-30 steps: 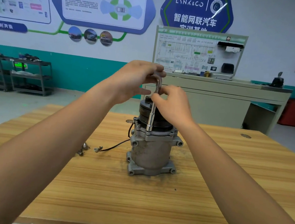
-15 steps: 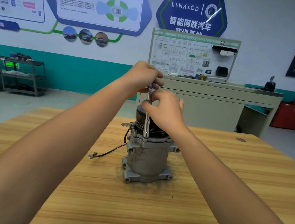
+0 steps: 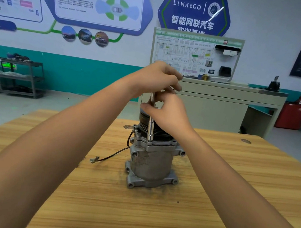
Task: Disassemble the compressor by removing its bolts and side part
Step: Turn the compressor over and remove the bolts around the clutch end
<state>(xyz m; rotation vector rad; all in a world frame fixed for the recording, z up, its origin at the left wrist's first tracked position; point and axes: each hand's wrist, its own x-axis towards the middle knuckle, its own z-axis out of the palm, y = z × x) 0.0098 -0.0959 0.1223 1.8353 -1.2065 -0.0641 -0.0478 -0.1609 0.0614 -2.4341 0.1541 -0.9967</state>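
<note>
A grey metal compressor [image 3: 151, 161] stands upright on the wooden table [image 3: 155, 214], its black pulley [image 3: 143, 120] on top. A chrome socket wrench [image 3: 150, 130] stands vertically with its socket down on a bolt at the compressor's upper flange. My left hand [image 3: 156, 78] grips the wrench's top handle. Just below, my right hand [image 3: 166, 109] pinches the shaft with thumb and fingers. A black wire [image 3: 111, 156] with a small connector trails from the compressor onto the table at the left.
A beige training bench with a wiring board [image 3: 196, 54] stands behind the table. A metal shelf cart [image 3: 18, 76] is at the far left, a red bin [image 3: 291, 115] at the far right. A small round disc [image 3: 127, 126] lies behind the compressor.
The wrench handle has turned under my left hand, from pointing right to hidden in the fist. My right hand stayed on the shaft. The view moved closer; loose bolts at left left the frame.
</note>
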